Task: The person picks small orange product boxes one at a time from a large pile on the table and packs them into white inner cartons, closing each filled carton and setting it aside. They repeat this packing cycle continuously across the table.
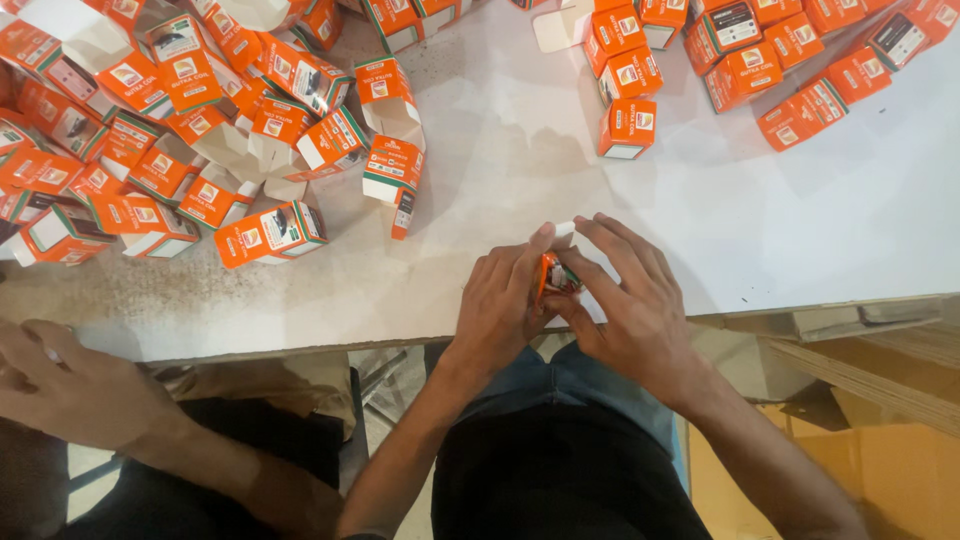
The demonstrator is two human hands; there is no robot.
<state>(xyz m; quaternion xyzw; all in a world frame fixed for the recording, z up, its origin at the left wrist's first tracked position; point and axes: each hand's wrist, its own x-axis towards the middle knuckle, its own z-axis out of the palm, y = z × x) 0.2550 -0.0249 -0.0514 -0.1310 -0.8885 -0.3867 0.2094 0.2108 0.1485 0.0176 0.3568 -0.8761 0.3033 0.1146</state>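
Carton (553, 277) small, orange, pinched between both hands.

Packing workshop: heaps of small orange cartons (180, 120) on worktable (760, 230).

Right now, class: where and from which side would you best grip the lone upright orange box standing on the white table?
Probably pinch the orange box across its two side faces from above: it stands upright, apart from its neighbours, top exposed.

The small orange box (553, 275) is mostly hidden between the left hand (500, 300) and right hand (625, 300); the far boxes (760, 40) are cut off by the edge.
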